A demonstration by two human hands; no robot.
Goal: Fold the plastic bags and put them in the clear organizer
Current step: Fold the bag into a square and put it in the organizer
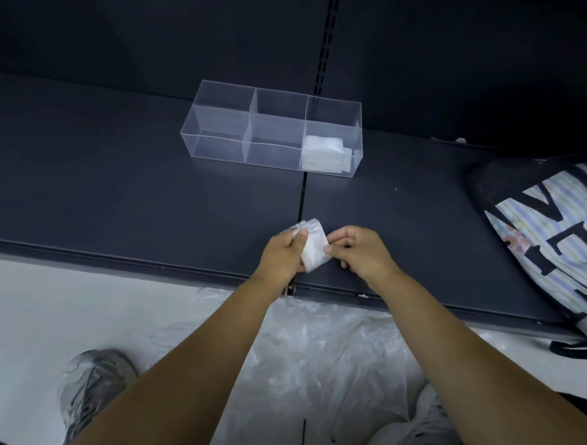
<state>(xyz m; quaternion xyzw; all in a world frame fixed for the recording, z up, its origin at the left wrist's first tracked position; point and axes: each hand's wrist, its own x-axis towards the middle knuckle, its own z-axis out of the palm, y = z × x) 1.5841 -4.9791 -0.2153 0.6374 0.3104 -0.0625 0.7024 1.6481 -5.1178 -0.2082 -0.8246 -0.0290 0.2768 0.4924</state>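
Note:
A small folded white plastic bag (pixel 313 246) is held just above the dark shelf (pixel 118 187) near its front edge. My left hand (pixel 284 255) grips its left side with the thumb on top. My right hand (pixel 358 250) pinches its right edge. Farther back stands the clear organizer (pixel 273 103) with three compartments. Its right compartment holds folded white bags (pixel 323 153); the left and middle ones hold nothing.
A striped tote bag with black lettering (pixel 550 233) lies on the shelf at the right. Loose clear plastic bags (pixel 320 358) are piled on the pale floor below, between two grey shoes (pixel 89 388). A slotted upright (pixel 327 38) runs up the back panel.

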